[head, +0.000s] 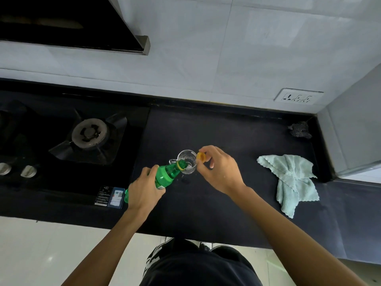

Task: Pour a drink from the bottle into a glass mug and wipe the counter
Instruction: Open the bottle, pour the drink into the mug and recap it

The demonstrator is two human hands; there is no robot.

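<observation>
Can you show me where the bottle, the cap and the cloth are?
bottle (165, 176), head view, on its green body.
cap (201, 157), head view, on its yellow face.
cloth (292, 178), head view, on its folded middle.

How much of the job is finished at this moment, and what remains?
Done: the yellow cap is off, held in the right hand. In hand: the left hand tilts the green bottle with its mouth over the glass mug. Left: wiping the counter; the light blue cloth lies untouched.

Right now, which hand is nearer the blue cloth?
Right. The right hand, pinching the yellow cap, is beside the mug; the cloth lies further right. The left hand holds the bottle.
</observation>
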